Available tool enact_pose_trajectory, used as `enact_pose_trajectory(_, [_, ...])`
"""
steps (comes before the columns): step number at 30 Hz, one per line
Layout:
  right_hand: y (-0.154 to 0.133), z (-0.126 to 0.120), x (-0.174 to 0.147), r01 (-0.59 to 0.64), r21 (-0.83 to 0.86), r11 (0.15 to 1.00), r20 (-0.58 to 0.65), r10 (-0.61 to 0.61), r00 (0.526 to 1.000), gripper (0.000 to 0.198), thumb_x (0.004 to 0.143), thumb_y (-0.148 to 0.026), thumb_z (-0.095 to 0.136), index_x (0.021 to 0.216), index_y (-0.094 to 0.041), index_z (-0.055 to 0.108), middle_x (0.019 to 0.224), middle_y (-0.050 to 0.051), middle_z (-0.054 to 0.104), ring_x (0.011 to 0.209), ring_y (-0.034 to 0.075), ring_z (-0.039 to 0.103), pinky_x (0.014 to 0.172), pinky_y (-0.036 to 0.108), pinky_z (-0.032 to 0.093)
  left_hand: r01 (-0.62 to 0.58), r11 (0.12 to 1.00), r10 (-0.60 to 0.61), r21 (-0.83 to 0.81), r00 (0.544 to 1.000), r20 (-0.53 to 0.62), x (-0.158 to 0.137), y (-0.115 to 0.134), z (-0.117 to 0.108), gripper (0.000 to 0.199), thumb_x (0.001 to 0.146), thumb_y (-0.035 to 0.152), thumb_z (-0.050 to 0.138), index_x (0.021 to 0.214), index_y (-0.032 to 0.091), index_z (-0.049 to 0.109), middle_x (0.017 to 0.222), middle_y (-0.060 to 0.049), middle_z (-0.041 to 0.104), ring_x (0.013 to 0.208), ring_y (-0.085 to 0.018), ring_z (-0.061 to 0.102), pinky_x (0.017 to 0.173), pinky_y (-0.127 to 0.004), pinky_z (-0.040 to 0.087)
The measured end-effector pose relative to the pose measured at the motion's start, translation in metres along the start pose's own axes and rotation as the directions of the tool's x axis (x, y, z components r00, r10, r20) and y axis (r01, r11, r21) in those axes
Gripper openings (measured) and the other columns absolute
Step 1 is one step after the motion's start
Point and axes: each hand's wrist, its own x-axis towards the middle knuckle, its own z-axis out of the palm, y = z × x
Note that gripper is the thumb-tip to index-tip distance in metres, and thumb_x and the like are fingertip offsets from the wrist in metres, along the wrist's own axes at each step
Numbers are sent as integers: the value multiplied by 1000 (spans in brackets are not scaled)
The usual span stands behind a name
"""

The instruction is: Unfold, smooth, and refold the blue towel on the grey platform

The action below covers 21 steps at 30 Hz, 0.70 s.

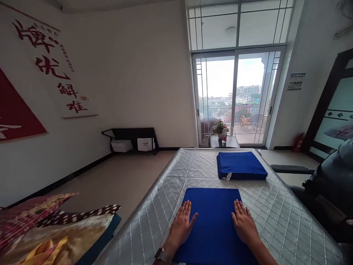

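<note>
A flat, rectangular blue fabric panel [212, 221], perhaps something folded, lies in front of me on a silver quilted surface [154, 213]. My left hand [182, 224] rests flat on its left edge, fingers extended and thumb spread inward. On the opposite edge lies my right hand [244, 221], also flat with its fingers stretched out. Neither hand grips anything. Farther back, to the right, a neat stack of similar blue fabric pieces [241, 163] sits with a small white tag [228, 177] hanging from its front.
Beyond the far edge stand a small black table [233, 142], a bottle [224, 135] and a potted plant [219, 127]. Cushions and cloths [55, 228] are heaped at lower left. A black leather chair [331, 180] borders the right side. White boxes [121, 146] sit by the wall.
</note>
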Motion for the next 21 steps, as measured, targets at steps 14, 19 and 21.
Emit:
enact_pose_trajectory(14, [-6,-15,-24,6,-109,994,54,0,999,66,98,-44,18,154,-11,29,162,7,24,151,21,15,123,46,13,20,995,-25,-95,998,-55,-6,-12,3,73,101,61,23,154,12,33,159,-13,33,147,-27,31,120,-45,31])
enact_pose_trajectory(19, [-4,-5,-57,-36,-67,997,87,41,995,67,98,-49,19,156,-15,26,163,3,20,151,21,15,123,46,16,21,997,-27,-77,997,-70,-5,-14,8,73,100,61,25,154,12,32,159,-12,34,146,-27,31,119,-45,32])
enact_pose_trajectory(21, [-5,-3,-64,-50,-45,998,88,54,995,67,98,-48,20,156,-15,25,163,3,19,151,21,14,123,46,17,24,998,-29,-62,996,-86,-5,-13,6,72,100,61,26,155,14,31,158,-11,35,146,-27,32,119,-45,33])
